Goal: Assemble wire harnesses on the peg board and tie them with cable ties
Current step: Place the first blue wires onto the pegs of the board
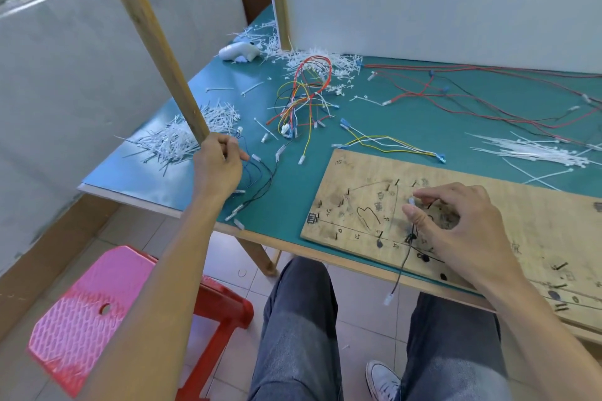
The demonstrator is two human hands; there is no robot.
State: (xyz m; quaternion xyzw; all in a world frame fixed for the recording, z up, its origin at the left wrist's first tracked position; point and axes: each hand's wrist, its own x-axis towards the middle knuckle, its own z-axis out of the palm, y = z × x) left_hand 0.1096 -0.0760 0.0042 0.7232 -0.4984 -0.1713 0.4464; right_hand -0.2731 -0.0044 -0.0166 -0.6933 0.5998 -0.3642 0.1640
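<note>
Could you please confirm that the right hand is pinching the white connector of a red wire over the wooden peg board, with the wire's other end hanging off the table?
Not quite: the wire is black, not red. The head view shows the right hand pinching the white connector of a black wire over the wooden peg board, with the wire's other end hanging off the table.

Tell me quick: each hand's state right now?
Left hand: curled over dark wires; grip cannot be told.
Right hand: pinches the black wire at its connector, on the peg board.
</note>
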